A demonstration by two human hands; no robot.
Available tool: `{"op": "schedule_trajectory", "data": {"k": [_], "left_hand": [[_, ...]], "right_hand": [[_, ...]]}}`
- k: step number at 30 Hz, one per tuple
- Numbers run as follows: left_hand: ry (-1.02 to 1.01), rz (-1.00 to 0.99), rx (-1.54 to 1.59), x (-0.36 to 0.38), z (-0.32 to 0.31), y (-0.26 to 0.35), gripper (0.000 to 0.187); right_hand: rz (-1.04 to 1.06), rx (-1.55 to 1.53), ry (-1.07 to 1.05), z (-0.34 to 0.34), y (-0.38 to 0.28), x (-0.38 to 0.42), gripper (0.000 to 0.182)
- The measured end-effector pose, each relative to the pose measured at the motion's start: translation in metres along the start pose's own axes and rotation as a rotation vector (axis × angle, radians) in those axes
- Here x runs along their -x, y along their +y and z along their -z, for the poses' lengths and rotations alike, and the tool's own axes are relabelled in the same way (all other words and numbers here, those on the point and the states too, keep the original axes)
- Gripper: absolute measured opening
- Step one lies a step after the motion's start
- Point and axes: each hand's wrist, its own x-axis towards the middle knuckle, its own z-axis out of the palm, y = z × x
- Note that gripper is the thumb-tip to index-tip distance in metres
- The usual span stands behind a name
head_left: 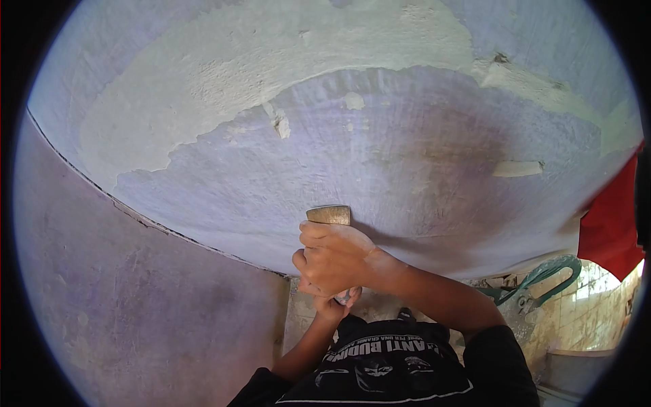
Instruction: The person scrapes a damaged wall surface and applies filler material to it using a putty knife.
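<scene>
A scraper [330, 215] with a worn, broad metal blade points up against the lilac painted wall [380, 163]. My right hand [336, 258] is closed around it just below the blade, dusted with pale powder. Lower down, my left hand [330, 306] wraps the end of the handle, partly hidden behind the right. Above the blade, a large patch of bare, pale plaster [251, 61] shows where the paint is gone, with a ragged edge. Small chipped spots dot the paint below it.
On the left, a second wall [149, 298] meets this one along a dark cracked joint. A red cloth [614, 210] hangs at the right. Below it are a green loop-shaped frame [553, 275] and a greyish container [576, 370] on the lower right.
</scene>
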Motion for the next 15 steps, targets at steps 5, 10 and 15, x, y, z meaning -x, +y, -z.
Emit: {"op": "schedule_trajectory", "data": {"k": [5,10,15], "left_hand": [[0.026,0.029,-0.004,0.01,-0.005,0.002,0.037],[0.124,-0.011,-0.004,0.017,-0.028,0.012,0.047],[0.153,-0.051,-0.056,0.022,-0.031,0.015,0.047]], "right_hand": [[-0.024,-0.063,0.036,0.006,0.0,-0.001,0.034],[-0.057,-0.109,0.076,0.018,0.001,-0.007,0.03],[-0.116,-0.268,0.271,0.016,0.001,-0.01,0.027]]}}
